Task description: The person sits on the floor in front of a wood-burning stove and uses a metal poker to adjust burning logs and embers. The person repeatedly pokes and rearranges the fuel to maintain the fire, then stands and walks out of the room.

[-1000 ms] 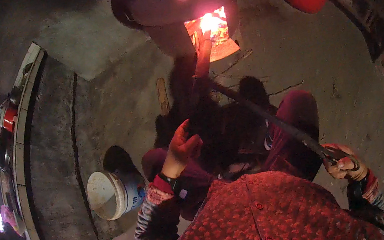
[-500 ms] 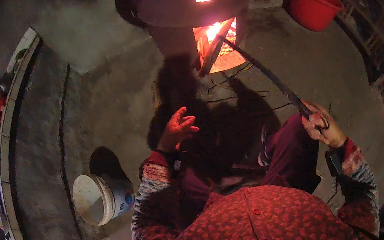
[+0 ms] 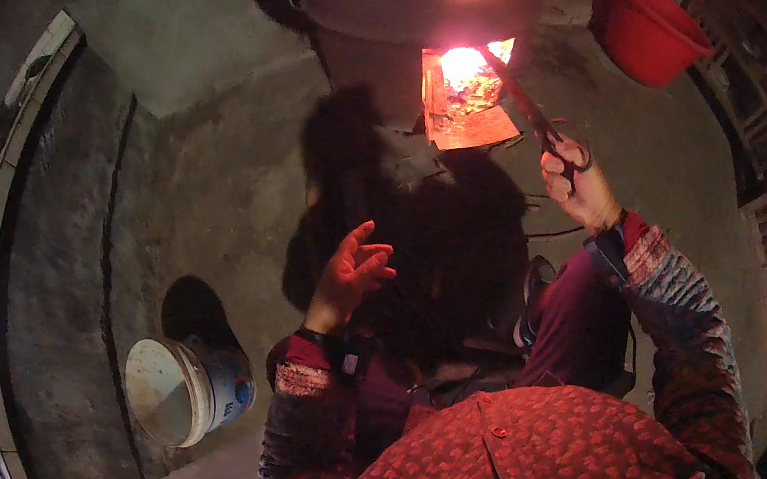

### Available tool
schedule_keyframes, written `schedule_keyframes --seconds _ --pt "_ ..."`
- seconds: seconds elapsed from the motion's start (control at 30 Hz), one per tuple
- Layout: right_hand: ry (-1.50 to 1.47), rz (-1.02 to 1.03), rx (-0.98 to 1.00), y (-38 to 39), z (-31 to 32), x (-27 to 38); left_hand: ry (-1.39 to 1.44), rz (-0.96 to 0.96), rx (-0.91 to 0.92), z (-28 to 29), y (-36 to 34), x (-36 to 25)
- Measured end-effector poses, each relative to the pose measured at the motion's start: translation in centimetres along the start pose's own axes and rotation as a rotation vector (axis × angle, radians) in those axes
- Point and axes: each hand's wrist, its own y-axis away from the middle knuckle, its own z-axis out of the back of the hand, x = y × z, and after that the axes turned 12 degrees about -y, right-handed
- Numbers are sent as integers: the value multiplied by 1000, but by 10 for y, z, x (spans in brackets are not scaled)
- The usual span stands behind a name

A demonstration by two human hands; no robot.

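My right hand (image 3: 578,187) grips the handles of long metal fire tongs (image 3: 523,104), whose tips reach into the glowing mouth of a clay stove (image 3: 470,88). Embers and flames burn bright orange inside the stove opening, and a second lit slot glows above it. My left hand (image 3: 349,276) hovers empty in front of my knees, fingers spread, lit red by the fire. Both forearms wear red patterned sleeves.
A white plastic bucket (image 3: 187,389) stands on the concrete floor at my left. A red plastic basin (image 3: 645,28) sits to the right of the stove. A raised grey ledge (image 3: 48,296) runs along the left; a few thin twigs lie near the stove.
My right hand has pushed the tongs forward and up, from beside my right knee into the stove mouth. The view has moved closer to the stove; the left hand stays open.
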Motion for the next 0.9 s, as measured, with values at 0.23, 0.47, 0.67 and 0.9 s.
schedule_keyframes --seconds 0.23,0.47,0.67,0.9 --pt "18 0 -32 -59 1 -2 10 -6 26 -1 2 -4" --pt "145 -31 -170 -71 11 5 -6 -22 35 -2 2 -5" --pt "143 -69 -114 -49 9 20 -45 -26 30 -1 5 -5" --pt "131 -123 -120 -9 0 33 -32 -90 42 -1 1 1"
